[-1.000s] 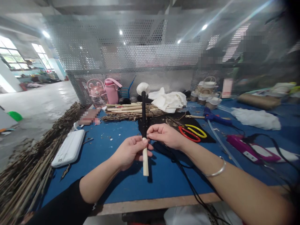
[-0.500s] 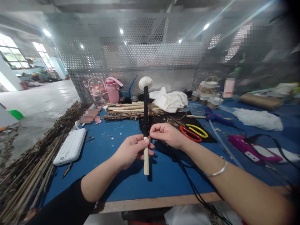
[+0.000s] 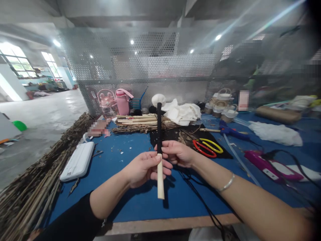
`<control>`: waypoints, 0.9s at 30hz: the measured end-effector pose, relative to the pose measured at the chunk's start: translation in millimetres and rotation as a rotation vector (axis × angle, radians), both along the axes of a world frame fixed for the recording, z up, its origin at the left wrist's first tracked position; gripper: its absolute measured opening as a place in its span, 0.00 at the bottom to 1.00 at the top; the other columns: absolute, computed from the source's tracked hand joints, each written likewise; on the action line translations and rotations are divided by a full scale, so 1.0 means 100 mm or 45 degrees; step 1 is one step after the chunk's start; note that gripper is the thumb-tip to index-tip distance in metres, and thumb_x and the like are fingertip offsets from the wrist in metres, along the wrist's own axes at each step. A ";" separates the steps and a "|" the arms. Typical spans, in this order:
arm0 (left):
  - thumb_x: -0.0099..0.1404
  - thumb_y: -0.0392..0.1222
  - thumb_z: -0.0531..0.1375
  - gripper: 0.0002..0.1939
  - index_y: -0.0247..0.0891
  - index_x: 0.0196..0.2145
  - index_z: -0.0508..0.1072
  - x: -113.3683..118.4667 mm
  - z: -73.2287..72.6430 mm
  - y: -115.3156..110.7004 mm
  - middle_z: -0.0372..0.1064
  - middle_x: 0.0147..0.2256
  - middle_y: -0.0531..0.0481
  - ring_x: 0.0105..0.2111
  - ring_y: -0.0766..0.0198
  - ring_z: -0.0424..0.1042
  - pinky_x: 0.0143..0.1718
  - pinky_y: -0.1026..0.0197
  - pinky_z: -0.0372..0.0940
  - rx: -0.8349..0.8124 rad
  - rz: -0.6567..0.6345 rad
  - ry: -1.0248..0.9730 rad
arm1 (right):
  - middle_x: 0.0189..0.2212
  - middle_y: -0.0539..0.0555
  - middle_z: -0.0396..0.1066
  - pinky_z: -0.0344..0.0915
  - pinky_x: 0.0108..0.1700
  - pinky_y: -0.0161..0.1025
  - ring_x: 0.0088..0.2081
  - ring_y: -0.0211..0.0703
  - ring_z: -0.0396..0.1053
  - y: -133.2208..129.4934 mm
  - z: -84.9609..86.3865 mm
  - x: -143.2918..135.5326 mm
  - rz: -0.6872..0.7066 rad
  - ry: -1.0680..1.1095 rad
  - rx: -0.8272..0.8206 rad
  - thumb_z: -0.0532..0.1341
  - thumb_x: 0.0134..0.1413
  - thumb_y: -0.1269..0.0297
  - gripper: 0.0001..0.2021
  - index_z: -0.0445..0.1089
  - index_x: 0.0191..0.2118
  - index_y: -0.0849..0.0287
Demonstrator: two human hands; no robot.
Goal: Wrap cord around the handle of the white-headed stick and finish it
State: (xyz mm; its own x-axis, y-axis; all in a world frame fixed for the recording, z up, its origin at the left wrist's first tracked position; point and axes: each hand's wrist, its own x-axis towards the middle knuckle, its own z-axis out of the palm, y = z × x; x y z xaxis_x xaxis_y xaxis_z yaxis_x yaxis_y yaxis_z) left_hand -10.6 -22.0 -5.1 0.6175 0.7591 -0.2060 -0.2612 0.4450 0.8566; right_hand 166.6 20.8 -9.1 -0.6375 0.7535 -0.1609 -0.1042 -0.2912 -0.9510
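Left hand (image 3: 141,169) pinching stick (image 3: 160,187), black wrap (image 3: 159,127) beyond, right hand (image 3: 179,154) seemingly touching

left hand (image 3: 142,167) partly hidden behind stick (image 3: 161,184), stalks (image 3: 42,187) at the table's (image 3: 120,207) left edge cropped, item (image 3: 98,128) near far left corner pixelated

The blue desk (image 3: 107,161) carries a white device (image 3: 78,161) near its left edge, sticks (image 3: 137,124) and a pink flask (image 3: 122,104) toward the far edge.

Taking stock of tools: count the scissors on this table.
1: the scissors with red and yellow handles, on the black cloth, beside the right hand. Others may be hidden.
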 end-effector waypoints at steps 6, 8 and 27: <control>0.54 0.50 0.63 0.16 0.33 0.30 0.68 -0.04 0.00 0.03 0.69 0.25 0.49 0.21 0.69 0.69 0.19 0.69 0.61 0.098 0.072 0.339 | 0.12 0.41 0.54 0.37 0.12 0.27 0.12 0.24 0.42 0.01 -0.09 -0.07 -0.113 -0.133 0.098 0.65 0.43 0.57 0.15 0.60 0.24 0.61; 0.51 0.50 0.66 0.17 0.34 0.26 0.65 -0.04 -0.02 0.04 0.64 0.20 0.55 0.17 0.73 0.63 0.17 0.71 0.58 0.177 0.163 0.443 | 0.10 0.39 0.48 0.37 0.12 0.28 0.11 0.25 0.40 0.01 -0.12 -0.08 -0.162 -0.193 0.102 0.66 0.42 0.57 0.17 0.58 0.22 0.60; 0.50 0.54 0.65 0.20 0.35 0.25 0.64 0.01 -0.10 0.04 0.62 0.16 0.57 0.15 0.73 0.61 0.15 0.71 0.56 0.280 0.061 0.583 | 0.12 0.40 0.52 0.38 0.12 0.28 0.12 0.25 0.41 0.01 -0.16 -0.11 -0.165 -0.262 0.121 0.65 0.45 0.55 0.16 0.61 0.25 0.61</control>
State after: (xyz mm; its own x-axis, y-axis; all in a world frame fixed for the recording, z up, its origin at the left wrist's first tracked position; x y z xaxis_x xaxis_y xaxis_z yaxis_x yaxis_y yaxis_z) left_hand -9.6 -18.4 -15.4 0.4646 0.8402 -0.2796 0.1473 0.2380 0.9600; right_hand 155.8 21.5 -25.2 -0.4959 0.8446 -0.2016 0.0635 -0.1963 -0.9785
